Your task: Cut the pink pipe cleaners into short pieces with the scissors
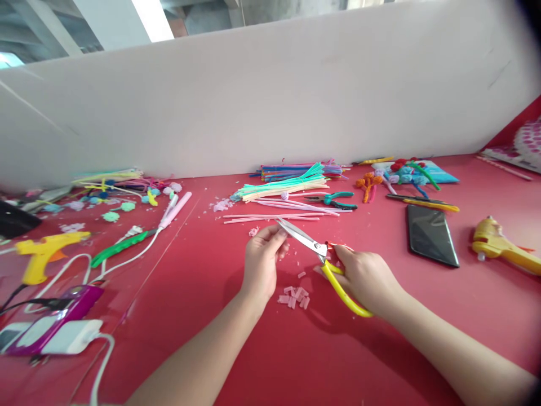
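Observation:
My right hand (367, 277) grips yellow-handled scissors (318, 254), blades shut or nearly shut and pointing up-left. My left hand (262, 256) is pinched at the blade tips, fingers pressed together on something small I cannot make out. Several short pink cut pieces (295, 296) lie on the red table (211, 316) just below the hands. Long pink straws (287, 213) lie just behind the hands.
Bundles of coloured straws (291, 180), green pliers (338, 201), pipe-cleaner flowers (397, 172) and a black phone (430, 234) lie behind and right. Yellow glue guns sit at right (501, 246) and left (44, 251). Cables and chargers (54, 330) crowd the left. A white board wall (270, 96) stands behind.

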Demonstrator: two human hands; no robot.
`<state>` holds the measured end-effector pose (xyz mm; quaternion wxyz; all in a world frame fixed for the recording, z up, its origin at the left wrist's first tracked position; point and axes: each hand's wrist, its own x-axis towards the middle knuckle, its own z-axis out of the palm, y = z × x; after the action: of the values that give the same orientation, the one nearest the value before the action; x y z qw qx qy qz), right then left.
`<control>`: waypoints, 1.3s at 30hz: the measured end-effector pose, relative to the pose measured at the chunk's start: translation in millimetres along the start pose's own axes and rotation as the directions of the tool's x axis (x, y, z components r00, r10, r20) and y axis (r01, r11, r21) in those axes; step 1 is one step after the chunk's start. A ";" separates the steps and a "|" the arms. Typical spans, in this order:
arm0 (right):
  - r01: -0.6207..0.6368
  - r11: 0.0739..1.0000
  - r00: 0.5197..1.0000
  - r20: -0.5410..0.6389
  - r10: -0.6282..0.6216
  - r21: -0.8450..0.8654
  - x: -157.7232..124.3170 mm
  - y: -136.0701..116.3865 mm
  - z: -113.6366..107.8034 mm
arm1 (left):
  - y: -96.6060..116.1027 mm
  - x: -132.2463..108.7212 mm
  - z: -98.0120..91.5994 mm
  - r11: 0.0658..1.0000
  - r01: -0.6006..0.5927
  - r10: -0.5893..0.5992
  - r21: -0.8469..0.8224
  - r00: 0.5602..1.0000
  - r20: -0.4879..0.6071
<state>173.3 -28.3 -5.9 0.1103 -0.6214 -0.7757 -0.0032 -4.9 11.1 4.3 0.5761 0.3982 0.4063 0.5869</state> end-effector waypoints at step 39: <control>-0.208 0.802 0.977 0.088 0.192 0.559 12.9 -3.5 -0.3 | -6.2 -12.3 8.0 0.855 -0.045 -0.147 0.517 0.935 0.324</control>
<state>167.4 -16.7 -2.9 0.2784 -0.6389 -0.6733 0.2469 5.0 -1.0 1.3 0.5266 0.6253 0.4498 0.3598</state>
